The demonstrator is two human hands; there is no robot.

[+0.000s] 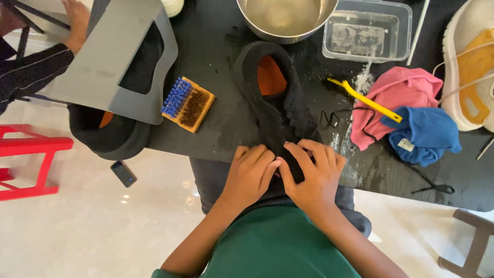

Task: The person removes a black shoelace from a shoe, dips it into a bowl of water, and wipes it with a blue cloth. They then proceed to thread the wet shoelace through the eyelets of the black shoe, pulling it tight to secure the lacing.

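Note:
A black shoe (275,103) with an orange insole lies on the black table (221,123), its toe end at the near edge. My left hand (250,172) and my right hand (314,172) both press on that toe end, fingers curled over the black fabric and meeting in the middle. A loose black lace (334,117) lies just right of the shoe.
A wooden brush (188,104) with blue and brown bristles lies left of the shoe. A steel bowl (285,18) and a clear plastic tub (368,31) hold water at the back. Pink (401,92) and blue (424,134) cloths, a yellow brush (368,100), a white shoe (471,67). Another person's hand (77,20) at top left.

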